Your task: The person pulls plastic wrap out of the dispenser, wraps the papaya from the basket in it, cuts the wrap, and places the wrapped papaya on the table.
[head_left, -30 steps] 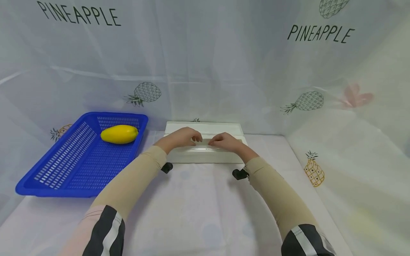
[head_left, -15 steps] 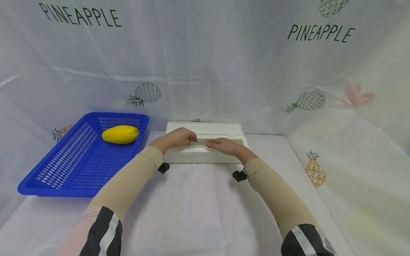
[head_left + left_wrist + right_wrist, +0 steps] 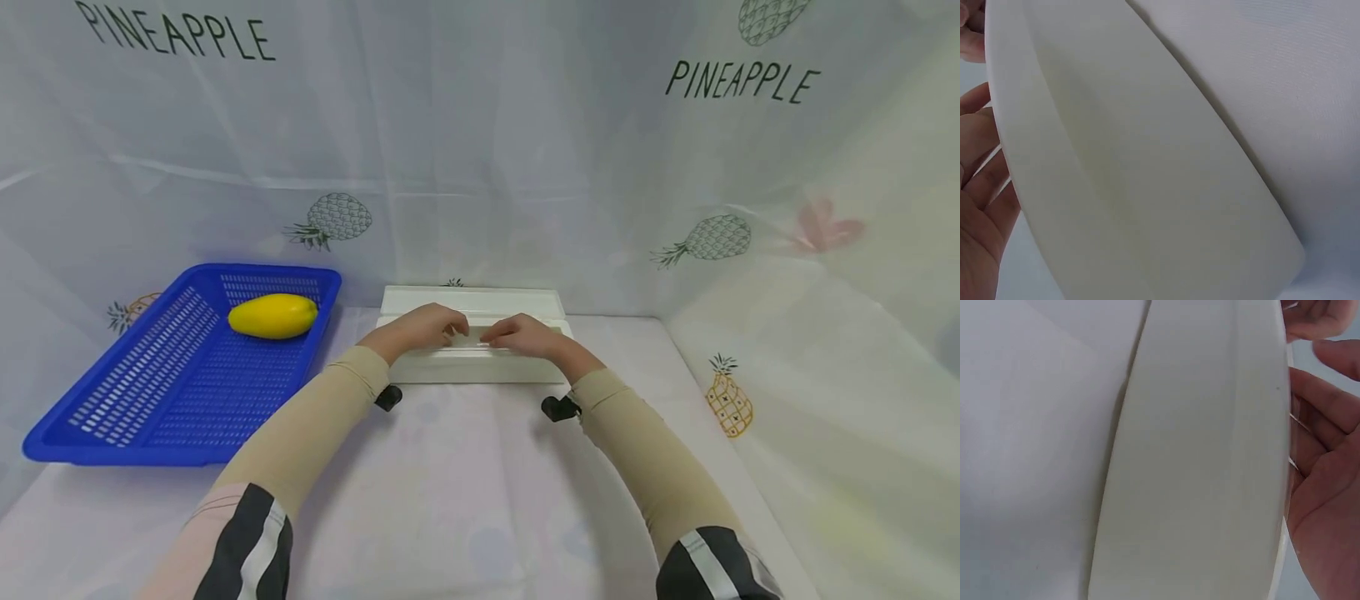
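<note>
A long white box stands at the back of the table, its lid raised behind it. My left hand is over the left half of the box's opening, fingers loosely bent. Opposite it, my right hand reaches over the right half, fingertips pointing inward. A small gap separates the two hands. In the left wrist view, my left fingers show past the box wall. The right wrist view has my right fingers behind the box's edge, thumb apart. The box hides some fingertips; I see nothing held.
A blue slotted basket stands on the left, with a yellow oval fruit-like object in its far end. White pineapple-print cloth hangs behind and to the right. A pale cloth covers the table.
My left hand shifted slightly left, then came back toward the right hand. The right hand dipped a little and rose again. The box and basket stay in place.
</note>
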`<state>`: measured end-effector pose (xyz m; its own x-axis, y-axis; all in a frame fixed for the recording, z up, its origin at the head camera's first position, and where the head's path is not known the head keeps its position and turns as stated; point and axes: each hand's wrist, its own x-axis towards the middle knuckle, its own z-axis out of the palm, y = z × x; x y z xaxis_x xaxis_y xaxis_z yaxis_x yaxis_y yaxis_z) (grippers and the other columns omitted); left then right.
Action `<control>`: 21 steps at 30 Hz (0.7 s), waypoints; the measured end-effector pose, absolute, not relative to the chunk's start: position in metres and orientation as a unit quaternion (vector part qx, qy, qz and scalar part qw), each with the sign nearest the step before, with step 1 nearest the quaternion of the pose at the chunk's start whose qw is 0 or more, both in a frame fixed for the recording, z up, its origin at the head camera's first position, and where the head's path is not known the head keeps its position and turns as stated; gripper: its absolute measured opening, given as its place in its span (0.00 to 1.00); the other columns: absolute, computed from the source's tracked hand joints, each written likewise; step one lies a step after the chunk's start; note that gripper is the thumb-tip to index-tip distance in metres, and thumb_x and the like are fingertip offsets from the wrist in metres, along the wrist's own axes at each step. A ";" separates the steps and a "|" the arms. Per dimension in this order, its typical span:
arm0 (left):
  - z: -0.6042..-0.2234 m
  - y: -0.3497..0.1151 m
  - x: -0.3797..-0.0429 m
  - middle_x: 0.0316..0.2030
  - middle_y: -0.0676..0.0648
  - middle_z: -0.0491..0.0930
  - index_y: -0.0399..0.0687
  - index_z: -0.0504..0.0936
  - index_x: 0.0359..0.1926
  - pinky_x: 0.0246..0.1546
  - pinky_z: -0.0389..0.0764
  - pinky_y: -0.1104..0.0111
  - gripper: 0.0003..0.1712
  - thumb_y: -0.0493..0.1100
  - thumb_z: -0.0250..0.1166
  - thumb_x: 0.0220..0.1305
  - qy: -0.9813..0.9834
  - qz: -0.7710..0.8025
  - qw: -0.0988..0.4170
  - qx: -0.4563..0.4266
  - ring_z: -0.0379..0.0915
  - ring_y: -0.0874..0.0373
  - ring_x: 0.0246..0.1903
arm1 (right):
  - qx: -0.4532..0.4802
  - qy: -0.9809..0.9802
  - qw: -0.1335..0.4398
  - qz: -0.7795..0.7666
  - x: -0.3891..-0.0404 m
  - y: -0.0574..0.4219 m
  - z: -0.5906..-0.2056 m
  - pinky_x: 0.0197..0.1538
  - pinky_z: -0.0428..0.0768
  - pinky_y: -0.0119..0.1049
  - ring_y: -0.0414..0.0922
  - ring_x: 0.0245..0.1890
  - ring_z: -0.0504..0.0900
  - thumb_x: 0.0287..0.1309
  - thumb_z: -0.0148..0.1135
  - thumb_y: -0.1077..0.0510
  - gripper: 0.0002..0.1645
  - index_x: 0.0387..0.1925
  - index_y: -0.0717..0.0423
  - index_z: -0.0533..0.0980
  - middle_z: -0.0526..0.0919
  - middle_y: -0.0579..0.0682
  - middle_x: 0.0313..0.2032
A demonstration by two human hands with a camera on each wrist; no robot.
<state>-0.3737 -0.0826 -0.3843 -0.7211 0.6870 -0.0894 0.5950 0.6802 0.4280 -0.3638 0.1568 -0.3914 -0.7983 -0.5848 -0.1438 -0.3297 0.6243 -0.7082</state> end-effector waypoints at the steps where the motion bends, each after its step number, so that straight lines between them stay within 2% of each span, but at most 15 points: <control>1: -0.384 -0.083 -0.374 0.51 0.46 0.80 0.43 0.80 0.53 0.53 0.75 0.63 0.19 0.30 0.66 0.61 0.908 0.192 0.121 0.353 0.76 0.51 0.50 | -0.262 0.880 0.183 -0.352 -0.364 0.157 -0.390 0.58 0.74 0.43 0.48 0.59 0.74 0.66 0.56 0.57 0.19 0.56 0.58 0.79 0.80 0.52 0.56; 7: -0.383 -0.088 -0.375 0.47 0.46 0.80 0.44 0.75 0.52 0.48 0.76 0.63 0.18 0.29 0.63 0.63 0.912 0.193 0.128 0.339 0.75 0.54 0.46 | -0.265 0.866 0.198 -0.376 -0.365 0.159 -0.386 0.53 0.77 0.40 0.45 0.53 0.79 0.65 0.60 0.60 0.17 0.54 0.59 0.81 0.83 0.50 0.52; 18: -0.378 -0.106 -0.373 0.37 0.49 0.80 0.47 0.74 0.44 0.40 0.75 0.63 0.12 0.29 0.61 0.62 0.927 0.160 0.112 0.319 0.75 0.54 0.37 | -0.281 0.863 0.174 -0.383 -0.368 0.158 -0.376 0.54 0.77 0.40 0.46 0.53 0.79 0.64 0.61 0.63 0.15 0.51 0.60 0.82 0.84 0.51 0.49; 21: -0.372 -0.112 -0.371 0.36 0.48 0.80 0.46 0.74 0.43 0.38 0.75 0.62 0.11 0.31 0.64 0.62 0.928 0.163 0.110 0.318 0.75 0.54 0.36 | -0.281 0.861 0.172 -0.387 -0.368 0.159 -0.373 0.52 0.78 0.39 0.46 0.52 0.80 0.63 0.62 0.64 0.15 0.50 0.60 0.82 0.84 0.52 0.49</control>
